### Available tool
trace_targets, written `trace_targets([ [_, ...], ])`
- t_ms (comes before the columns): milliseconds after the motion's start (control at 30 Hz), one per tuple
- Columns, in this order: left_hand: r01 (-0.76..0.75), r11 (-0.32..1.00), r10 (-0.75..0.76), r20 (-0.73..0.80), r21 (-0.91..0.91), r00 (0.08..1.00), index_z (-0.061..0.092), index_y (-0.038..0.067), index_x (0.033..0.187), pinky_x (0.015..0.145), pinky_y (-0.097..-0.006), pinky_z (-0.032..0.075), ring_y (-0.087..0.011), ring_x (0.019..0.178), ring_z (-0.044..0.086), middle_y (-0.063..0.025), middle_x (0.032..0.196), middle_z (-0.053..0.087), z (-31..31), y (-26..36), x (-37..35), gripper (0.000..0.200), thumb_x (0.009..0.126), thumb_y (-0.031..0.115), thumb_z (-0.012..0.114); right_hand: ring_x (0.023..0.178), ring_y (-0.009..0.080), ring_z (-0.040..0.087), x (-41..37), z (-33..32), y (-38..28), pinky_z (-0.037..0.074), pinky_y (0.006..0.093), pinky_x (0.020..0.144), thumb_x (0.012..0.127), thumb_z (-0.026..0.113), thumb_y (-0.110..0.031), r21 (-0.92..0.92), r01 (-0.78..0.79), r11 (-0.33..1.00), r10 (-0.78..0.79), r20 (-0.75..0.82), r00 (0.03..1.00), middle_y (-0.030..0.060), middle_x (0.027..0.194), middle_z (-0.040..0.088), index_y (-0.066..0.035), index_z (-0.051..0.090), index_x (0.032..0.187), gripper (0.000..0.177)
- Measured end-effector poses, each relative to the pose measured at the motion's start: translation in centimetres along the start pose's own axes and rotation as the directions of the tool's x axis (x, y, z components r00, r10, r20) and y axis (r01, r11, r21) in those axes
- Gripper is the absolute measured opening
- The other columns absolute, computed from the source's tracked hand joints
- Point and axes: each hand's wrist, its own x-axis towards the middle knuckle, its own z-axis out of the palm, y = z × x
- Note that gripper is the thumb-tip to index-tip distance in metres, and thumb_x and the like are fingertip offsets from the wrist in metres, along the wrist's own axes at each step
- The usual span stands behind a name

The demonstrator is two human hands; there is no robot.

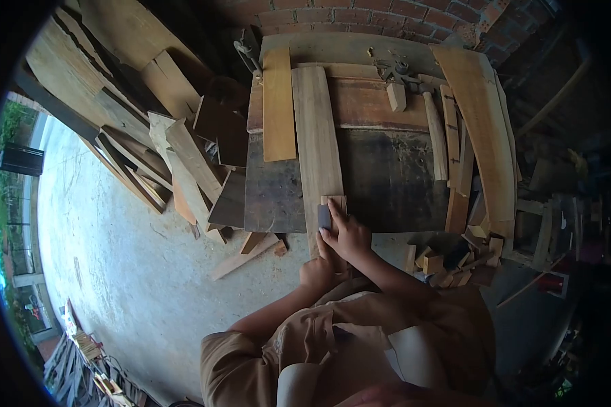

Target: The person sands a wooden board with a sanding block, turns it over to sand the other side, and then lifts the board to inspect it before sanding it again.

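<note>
A long pale plank [313,129] runs lengthwise over the dark bench top, its near end jutting past the front edge toward my body. My right hand [352,239] presses a small wooden block [341,201] with a dark grey piece [324,217] at its side onto the plank, index finger stretched along the block and thumb by the grey piece's lower end. Close below it, my left hand [317,273] grips the plank's near end, with the index finger pointing up along the wood and the other fingers curled.
Left of the plank lies a yellowish board [278,102]. A wooden-handled hammer [436,136], a small wood block [396,98] and a wide board [478,136] are on the right. Offcuts [455,268] pile by the bench's right front; leaning boards [183,149] stand left.
</note>
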Motion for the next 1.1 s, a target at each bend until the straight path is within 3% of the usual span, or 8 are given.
trace_targets([
  [33, -0.005, 1.0, 0.007, -0.113, 0.023, 0.994, 0.0, -0.017, 0.13, 0.037, -0.0316, 0.045, -0.02, 0.041, 0.057, -0.0086, 0.051, 0.056, -0.9, 0.3, 1.2, 0.125, 0.059, 0.064, 0.062, 0.059, 0.0314, 0.059, 1.8, 0.0, 0.1, 0.048, 0.0407, 0.05, 0.072, 0.063, -0.044, 0.001, 0.014, 1.0, -0.014, -0.012, 1.0, 0.0155, 0.071, 0.055, -0.028, 0.03, 0.136, 0.073],
  [333, 0.155, 0.985, -0.17, -0.279, -0.075, 0.945, 0.0, -0.01, 0.133, 0.059, -0.0425, 0.051, -0.0336, 0.07, 0.063, -0.0196, 0.076, 0.063, -17.1, -2.1, 23.6, 0.118, 0.061, 0.059, 0.064, 0.081, 0.0327, 0.062, 30.4, -2.5, -1.4, 0.049, 0.0429, 0.072, 0.074, 0.058, -0.047, 0.024, 0.02, 0.999, -0.022, 0.052, 0.998, 0.0164, 0.094, 0.061, -0.029, 0.026, 0.137, 0.072],
  [500, 0.135, 0.991, -0.13, -0.298, -0.006, 0.946, 0.004, -0.01, 0.132, 0.066, -0.0407, 0.051, -0.0313, 0.081, 0.063, -0.0199, 0.089, 0.063, -23.4, -4.2, 32.9, 0.114, 0.065, 0.065, 0.056, 0.09, 0.0324, 0.06, 42.3, -1.8, -1.6, 0.047, 0.0429, 0.079, 0.076, 0.052, -0.05, 0.036, -0.035, 0.999, 0.036, -0.038, 0.999, 0.017, 0.103, 0.06, -0.027, 0.024, 0.138, 0.072],
  [700, 0.173, 0.982, -0.188, -0.281, -0.079, 0.941, 0.005, -0.011, 0.133, 0.057, -0.0402, 0.051, -0.0305, 0.069, 0.064, -0.0197, 0.079, 0.064, -18.3, -2.4, 24.8, 0.116, 0.063, 0.065, 0.058, 0.083, 0.0346, 0.06, 32.0, -1.6, -1.7, 0.049, 0.0434, 0.072, 0.081, 0.05, -0.048, -0.022, -0.044, 0.999, 0.044, 0.013, 0.999, 0.02, 0.091, 0.059, -0.033, 0.021, 0.138, 0.066],
  [800, 0.184, 0.97, -0.219, -0.244, -0.159, 0.945, 0.004, -0.016, 0.131, 0.049, -0.0359, 0.05, -0.0269, 0.059, 0.064, -0.0163, 0.067, 0.063, -11.6, -0.4, 15.1, 0.119, 0.062, 0.063, 0.06, 0.071, 0.0365, 0.06, 19.9, -0.9, -1.7, 0.049, 0.0446, 0.063, 0.078, 0.055, -0.044, -0.002, 0.054, 0.999, -0.054, 0.029, 0.998, 0.0214, 0.084, 0.056, -0.033, 0.024, 0.137, 0.068],
  [933, 0.108, 0.989, -0.124, -0.163, -0.105, 0.979, 0.004, -0.017, 0.13, 0.038, -0.0333, 0.046, -0.0216, 0.046, 0.06, -0.0116, 0.057, 0.06, -1.6, 0.4, 2.5, 0.122, 0.061, 0.066, 0.06, 0.062, 0.0351, 0.059, 3.5, 0.2, -1.1, 0.048, 0.0419, 0.054, 0.074, 0.061, -0.044, -0.009, 0.011, 1.0, -0.011, 0.043, 0.999, 0.0211, 0.083, 0.055, -0.029, 0.027, 0.137, 0.073],
  [1000, 0.126, 0.985, -0.126, 0.007, -0.122, 0.992, 0.004, -0.018, 0.13, 0.037, -0.0322, 0.045, -0.0191, 0.044, 0.059, -0.0097, 0.054, 0.059, -0.2, 0.7, -1.8, 0.123, 0.061, 0.067, 0.06, 0.063, 0.0346, 0.06, -1.7, 0.2, -1.4, 0.049, 0.0414, 0.054, 0.072, 0.063, -0.047, 0.011, 0.021, 1.0, -0.021, 0.011, 1.0, 0.0215, 0.084, 0.055, -0.027, 0.027, 0.138, 0.078],
  [1100, 0.095, 0.988, -0.098, -0.017, -0.124, 0.995, 0.0, -0.017, 0.131, 0.039, -0.0349, 0.047, -0.0241, 0.044, 0.059, -0.0166, 0.068, 0.062, 1.2, 0.3, -2.5, 0.128, 0.056, 0.064, 0.065, 0.066, 0.034, 0.06, -2.4, -0.7, -1.6, 0.049, 0.041, 0.055, 0.071, 0.064, -0.048, 0.05, -0.046, 0.998, 0.038, 0.15, 0.988, 0.0209, 0.084, 0.055, -0.025, 0.028, 0.137, 0.079],
])
